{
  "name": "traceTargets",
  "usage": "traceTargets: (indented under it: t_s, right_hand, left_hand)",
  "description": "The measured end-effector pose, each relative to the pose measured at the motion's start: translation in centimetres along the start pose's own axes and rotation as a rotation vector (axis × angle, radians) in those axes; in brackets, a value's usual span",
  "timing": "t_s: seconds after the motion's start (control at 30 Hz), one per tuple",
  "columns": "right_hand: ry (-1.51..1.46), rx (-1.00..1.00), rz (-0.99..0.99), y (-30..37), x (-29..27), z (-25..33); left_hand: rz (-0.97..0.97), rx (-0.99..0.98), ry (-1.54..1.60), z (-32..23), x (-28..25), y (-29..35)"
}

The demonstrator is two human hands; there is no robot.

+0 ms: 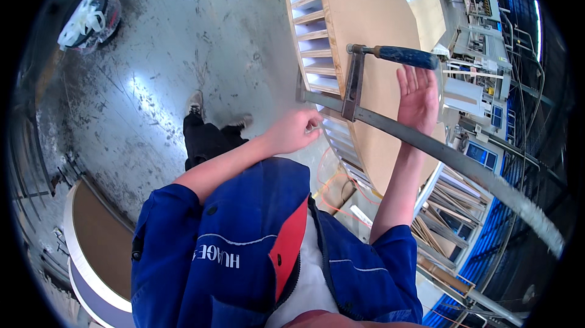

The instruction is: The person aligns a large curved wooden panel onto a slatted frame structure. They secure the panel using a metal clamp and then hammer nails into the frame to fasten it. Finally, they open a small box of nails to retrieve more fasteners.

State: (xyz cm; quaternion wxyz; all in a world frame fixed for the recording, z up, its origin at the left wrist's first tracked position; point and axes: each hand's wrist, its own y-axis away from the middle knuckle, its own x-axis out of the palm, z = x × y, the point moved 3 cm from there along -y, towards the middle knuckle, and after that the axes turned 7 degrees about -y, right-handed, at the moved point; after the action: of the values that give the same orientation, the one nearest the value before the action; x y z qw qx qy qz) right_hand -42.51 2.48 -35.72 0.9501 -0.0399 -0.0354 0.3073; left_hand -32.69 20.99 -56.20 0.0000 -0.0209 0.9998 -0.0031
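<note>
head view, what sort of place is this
Probably a woodworking or furniture workshop: there is a metal bar clamp with a blue handle, a large wooden panel with a ribbed edge, and a pile of loose wood strips.

The clamp handle is dark blue, its bar grey, the panel tan, the jacket blue.

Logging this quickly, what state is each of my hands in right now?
Left hand: loosely closed, nothing visible in it.
Right hand: open, by the blue bar-clamp handle; contact can't be told.
</note>
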Motion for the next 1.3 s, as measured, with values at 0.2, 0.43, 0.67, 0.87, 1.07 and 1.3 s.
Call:
traceTargets:
  t_s: [0.2,0.43,0.67,0.87,1.07,1.3]
  right_hand:
    - [0.094,-0.063,0.082,-4.0,2.3,0.1]
    - [0.008,-0.193,-0.088,-5.2,4.2,-1.7]
    - [-0.083,-0.201,0.04,-6.8,3.6,-2.0]
    - [-0.075,-0.123,0.451,-8.4,1.9,-1.5]
    - [-0.12,-0.081,0.657,-9.3,2.0,-1.4]
    - [-0.038,-0.31,-0.108,-5.5,4.3,-3.2]
  left_hand:
    - [-0.171,0.075,-0.016,-0.2,-1.3,-1.3]
    - [-0.382,0.301,-0.227,-5.6,0.4,-3.2]
    - [-0.514,0.205,-0.212,-5.8,1.9,-5.1]
    - [-0.538,0.192,-0.311,-6.2,2.1,-5.1]
    - [-0.569,0.182,-0.313,-7.0,1.9,-5.0]
    - [-0.586,0.16,-0.311,-7.1,1.8,-4.6]
